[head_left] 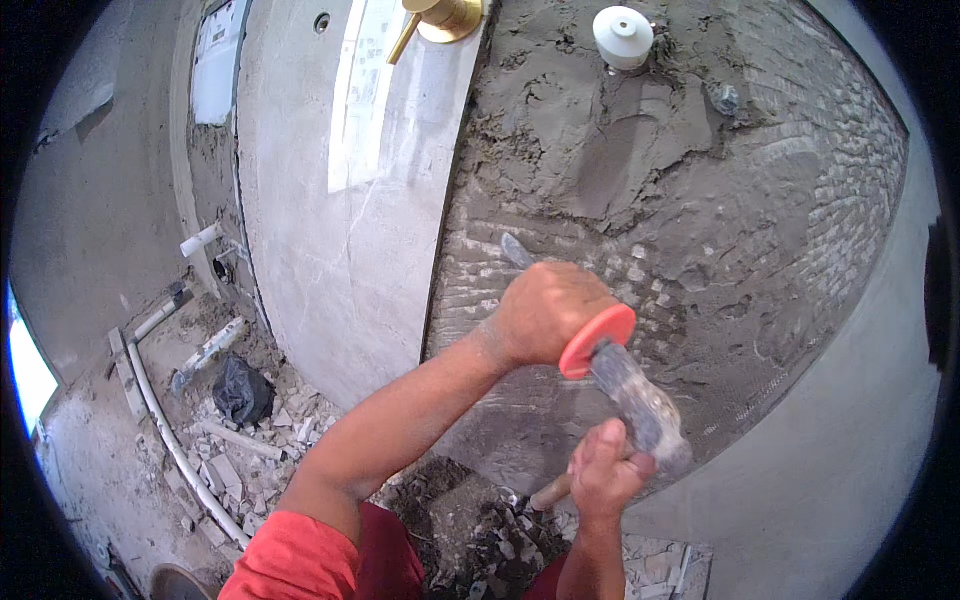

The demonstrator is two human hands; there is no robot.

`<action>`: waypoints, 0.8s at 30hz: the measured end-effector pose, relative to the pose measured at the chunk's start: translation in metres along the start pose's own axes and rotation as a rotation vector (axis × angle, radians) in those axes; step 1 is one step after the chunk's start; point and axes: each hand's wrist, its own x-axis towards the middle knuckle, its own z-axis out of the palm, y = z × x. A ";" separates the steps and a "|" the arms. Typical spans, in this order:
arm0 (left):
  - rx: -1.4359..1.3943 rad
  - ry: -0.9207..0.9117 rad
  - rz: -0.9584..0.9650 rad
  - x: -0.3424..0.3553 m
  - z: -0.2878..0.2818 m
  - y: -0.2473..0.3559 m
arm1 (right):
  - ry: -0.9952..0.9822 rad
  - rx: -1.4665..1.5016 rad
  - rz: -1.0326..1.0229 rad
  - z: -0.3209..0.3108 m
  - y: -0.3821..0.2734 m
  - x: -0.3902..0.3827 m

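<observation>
My left hand (540, 312) grips a chisel (516, 250) with an orange hand guard (597, 341), its blade angled up and left over the ridged mortar wall (760, 220). My right hand (610, 470) is closed around the wooden handle of a hammer (645, 415), low on the right. The hammer's grey, blurred head is at the chisel's rear end; I cannot tell whether they touch. Left of the mortar stands a glossy grey tile panel (370, 250). The chisel's middle is hidden in my fist.
A brass fitting (445, 20) and white round fitting (623, 40) project above. A smooth grey wall (850, 420) borders the mortar at right. On the floor at left lie white pipes (170, 430), broken tile rubble (225, 470) and a black plastic bag (240, 390). A bucket rim (175, 575) shows low left.
</observation>
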 end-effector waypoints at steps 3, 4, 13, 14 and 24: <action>0.005 -0.004 0.104 0.022 0.001 0.015 | 0.039 0.122 -0.161 0.002 -0.021 -0.009; 0.052 -0.016 0.112 0.029 0.006 0.019 | 0.019 0.161 -0.199 -0.003 -0.030 -0.013; 0.056 -0.048 0.147 0.046 0.014 -0.003 | 0.048 0.029 -0.362 -0.005 -0.009 0.015; 0.032 -0.039 0.141 0.045 0.014 -0.006 | 0.024 -0.060 -0.268 -0.003 -0.016 0.017; 0.078 -0.067 0.179 0.047 0.021 0.007 | -0.022 0.149 -0.327 -0.009 -0.017 0.019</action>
